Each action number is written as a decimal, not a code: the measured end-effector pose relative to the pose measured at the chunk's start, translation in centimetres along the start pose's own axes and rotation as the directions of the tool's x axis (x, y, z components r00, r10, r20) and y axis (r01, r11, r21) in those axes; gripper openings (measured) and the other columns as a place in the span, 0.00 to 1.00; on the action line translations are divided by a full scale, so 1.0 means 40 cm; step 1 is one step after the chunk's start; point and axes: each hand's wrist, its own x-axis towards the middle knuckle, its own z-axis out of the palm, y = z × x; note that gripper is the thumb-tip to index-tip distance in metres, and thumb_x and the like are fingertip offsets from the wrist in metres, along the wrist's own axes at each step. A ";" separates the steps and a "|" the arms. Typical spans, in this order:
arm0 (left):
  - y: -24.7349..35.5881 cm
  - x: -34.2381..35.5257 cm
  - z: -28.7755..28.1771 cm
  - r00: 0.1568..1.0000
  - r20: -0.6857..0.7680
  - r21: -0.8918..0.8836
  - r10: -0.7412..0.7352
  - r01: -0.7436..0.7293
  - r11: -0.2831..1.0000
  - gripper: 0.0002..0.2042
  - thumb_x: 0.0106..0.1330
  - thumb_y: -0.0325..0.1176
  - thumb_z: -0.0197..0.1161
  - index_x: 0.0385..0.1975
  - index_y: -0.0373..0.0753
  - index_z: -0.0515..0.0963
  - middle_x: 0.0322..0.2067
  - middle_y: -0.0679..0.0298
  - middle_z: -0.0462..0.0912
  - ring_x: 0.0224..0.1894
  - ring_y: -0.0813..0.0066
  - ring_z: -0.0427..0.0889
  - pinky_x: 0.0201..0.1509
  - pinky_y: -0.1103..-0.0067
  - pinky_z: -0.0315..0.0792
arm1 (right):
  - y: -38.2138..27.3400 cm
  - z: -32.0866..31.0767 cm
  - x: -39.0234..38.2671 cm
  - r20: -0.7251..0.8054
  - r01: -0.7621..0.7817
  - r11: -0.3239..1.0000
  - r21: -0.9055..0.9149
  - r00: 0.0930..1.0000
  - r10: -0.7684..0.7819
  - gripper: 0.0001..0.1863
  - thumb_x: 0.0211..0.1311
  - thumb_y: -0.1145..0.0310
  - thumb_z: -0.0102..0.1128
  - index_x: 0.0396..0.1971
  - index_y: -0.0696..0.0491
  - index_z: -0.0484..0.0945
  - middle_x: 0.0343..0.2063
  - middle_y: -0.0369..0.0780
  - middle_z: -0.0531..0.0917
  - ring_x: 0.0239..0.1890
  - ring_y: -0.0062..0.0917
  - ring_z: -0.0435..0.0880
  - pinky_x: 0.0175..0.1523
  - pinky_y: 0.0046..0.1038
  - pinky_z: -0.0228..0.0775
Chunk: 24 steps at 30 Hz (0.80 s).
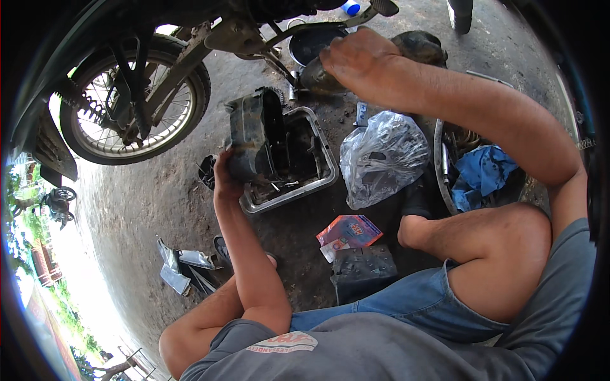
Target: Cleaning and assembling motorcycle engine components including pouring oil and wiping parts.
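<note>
My left hand [227, 180] grips the near side of a dark, grimy plastic box [249, 136]. The box is tilted over the left part of a grey-rimmed tray [327, 166], which holds loose metal parts and bolts. My right hand [361, 58] reaches far forward with its fingers curled down. It is beside a round black pan [304, 47] and above a dark, dirty lump [319, 81]; what its fingers hold is hidden. Another dark, rounded bundle [420, 48] lies just beyond that wrist.
A motorcycle with its spoked wheel [135, 105] stands at the left. Right of the tray sits a clear plastic bag [386, 157], then a round basin with a blue cloth [486, 174]. Near my legs lie a red-and-blue packet [351, 232] and a black block [363, 270].
</note>
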 end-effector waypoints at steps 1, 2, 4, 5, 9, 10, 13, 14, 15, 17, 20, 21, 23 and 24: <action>0.000 -0.002 -0.003 0.999 -0.054 0.017 0.004 -0.003 1.000 0.23 0.68 0.50 0.58 0.50 0.36 0.82 0.43 0.57 0.88 0.47 0.62 0.87 0.57 0.64 0.79 | 0.007 0.000 0.002 -0.092 0.019 0.999 -0.038 0.996 -0.023 0.19 0.54 0.71 0.66 0.47 0.56 0.80 0.39 0.42 0.86 0.43 0.34 0.88 0.45 0.35 0.80; -0.002 -0.005 -0.007 0.999 -0.052 0.011 0.000 0.001 1.000 0.23 0.67 0.50 0.58 0.51 0.37 0.82 0.45 0.58 0.87 0.48 0.61 0.86 0.58 0.64 0.78 | 0.012 0.000 0.001 -0.145 0.020 0.995 -0.093 0.989 -0.034 0.21 0.53 0.70 0.66 0.49 0.56 0.79 0.39 0.42 0.85 0.45 0.33 0.87 0.46 0.35 0.79; -0.013 -0.007 -0.016 0.999 -0.048 0.003 -0.001 0.001 1.000 0.24 0.67 0.50 0.59 0.52 0.37 0.81 0.46 0.58 0.87 0.49 0.61 0.86 0.58 0.64 0.78 | 0.023 -0.005 -0.008 -0.241 0.045 0.993 -0.111 0.968 -0.070 0.22 0.53 0.70 0.66 0.50 0.56 0.79 0.40 0.41 0.84 0.45 0.32 0.86 0.48 0.35 0.78; -0.023 -0.007 -0.019 1.000 -0.028 -0.043 0.000 -0.001 0.999 0.25 0.66 0.51 0.60 0.54 0.38 0.80 0.48 0.58 0.86 0.50 0.60 0.85 0.59 0.64 0.78 | 0.026 -0.011 -0.013 -0.263 0.048 0.987 -0.156 0.961 -0.088 0.23 0.52 0.69 0.65 0.50 0.56 0.78 0.40 0.40 0.84 0.46 0.32 0.85 0.49 0.35 0.76; -0.060 -0.001 -0.030 1.000 0.024 -0.158 0.008 -0.004 0.987 0.25 0.63 0.49 0.63 0.56 0.41 0.78 0.51 0.59 0.85 0.53 0.58 0.84 0.60 0.62 0.77 | 0.019 -0.055 -0.048 -0.476 0.139 0.979 -0.149 0.857 -0.195 0.24 0.52 0.69 0.65 0.52 0.55 0.78 0.39 0.40 0.83 0.46 0.32 0.85 0.51 0.35 0.74; -0.066 0.001 -0.032 1.000 0.008 -0.164 0.017 -0.016 0.986 0.25 0.63 0.49 0.63 0.56 0.41 0.78 0.51 0.59 0.85 0.53 0.58 0.84 0.60 0.62 0.77 | 0.005 -0.070 -0.046 -0.384 0.106 0.988 -0.112 0.912 -0.141 0.23 0.51 0.69 0.66 0.50 0.54 0.79 0.39 0.39 0.83 0.46 0.31 0.85 0.52 0.35 0.74; -0.076 0.005 -0.035 0.999 0.024 -0.156 -0.028 0.031 0.987 0.26 0.63 0.49 0.64 0.57 0.41 0.77 0.51 0.59 0.85 0.52 0.58 0.84 0.60 0.62 0.77 | -0.029 -0.114 -0.039 -0.199 0.059 0.997 -0.039 0.978 -0.066 0.22 0.50 0.68 0.67 0.48 0.52 0.80 0.38 0.39 0.82 0.45 0.30 0.85 0.51 0.35 0.74; -0.078 0.007 -0.035 0.999 0.027 -0.130 -0.030 0.034 0.991 0.29 0.62 0.51 0.64 0.60 0.40 0.75 0.53 0.58 0.84 0.54 0.57 0.84 0.61 0.61 0.77 | -0.038 -0.125 -0.037 -0.108 0.043 0.999 -0.003 0.993 -0.043 0.21 0.49 0.68 0.67 0.46 0.51 0.80 0.37 0.38 0.82 0.45 0.30 0.85 0.50 0.35 0.74; -0.079 0.009 -0.035 0.998 0.050 -0.101 -0.039 0.044 0.994 0.32 0.62 0.53 0.64 0.63 0.40 0.73 0.54 0.58 0.83 0.55 0.57 0.84 0.61 0.61 0.78 | -0.046 -0.132 -0.034 -0.109 0.042 0.999 -0.004 0.993 -0.042 0.21 0.49 0.68 0.67 0.46 0.51 0.80 0.37 0.38 0.82 0.45 0.30 0.85 0.50 0.35 0.74; -0.082 0.008 -0.035 0.998 0.037 -0.109 -0.047 0.051 0.993 0.33 0.62 0.53 0.64 0.63 0.40 0.73 0.55 0.58 0.83 0.55 0.57 0.83 0.61 0.61 0.78 | -0.053 -0.134 -0.030 -0.042 0.017 0.996 -0.084 0.999 -0.020 0.19 0.48 0.69 0.68 0.43 0.51 0.80 0.36 0.38 0.81 0.42 0.30 0.85 0.47 0.35 0.74; -0.086 0.004 -0.031 0.998 0.033 -0.117 -0.053 0.056 0.992 0.33 0.62 0.53 0.64 0.63 0.40 0.73 0.55 0.58 0.83 0.56 0.57 0.83 0.61 0.61 0.78 | -0.037 -0.115 -0.027 -0.119 0.063 0.989 -0.131 0.990 -0.079 0.18 0.47 0.69 0.67 0.42 0.51 0.81 0.34 0.37 0.81 0.41 0.30 0.84 0.43 0.35 0.75; -0.086 0.004 -0.028 0.998 0.022 -0.131 -0.059 0.061 0.990 0.33 0.62 0.53 0.63 0.64 0.39 0.72 0.56 0.57 0.83 0.56 0.57 0.83 0.62 0.61 0.78 | -0.032 -0.106 -0.021 -0.146 0.078 0.989 -0.122 0.985 -0.096 0.18 0.47 0.69 0.67 0.42 0.51 0.81 0.34 0.37 0.81 0.41 0.30 0.84 0.43 0.35 0.75; -0.085 0.000 -0.023 0.998 0.040 -0.141 -0.039 0.045 0.989 0.31 0.62 0.51 0.63 0.62 0.39 0.74 0.55 0.57 0.83 0.55 0.56 0.83 0.62 0.61 0.77 | -0.026 -0.086 -0.006 -0.193 0.025 0.988 -0.155 0.980 -0.056 0.08 0.53 0.68 0.76 0.35 0.45 0.91 0.33 0.35 0.91 0.38 0.28 0.92 0.36 0.36 0.86; -0.084 0.000 -0.021 0.994 0.105 -0.174 -0.039 0.057 0.983 0.30 0.62 0.49 0.63 0.60 0.38 0.76 0.54 0.56 0.84 0.54 0.55 0.84 0.63 0.61 0.76 | -0.021 -0.078 -0.001 -0.193 0.025 0.987 -0.157 0.980 -0.056 0.08 0.53 0.68 0.76 0.35 0.45 0.91 0.33 0.35 0.91 0.38 0.28 0.92 0.36 0.36 0.86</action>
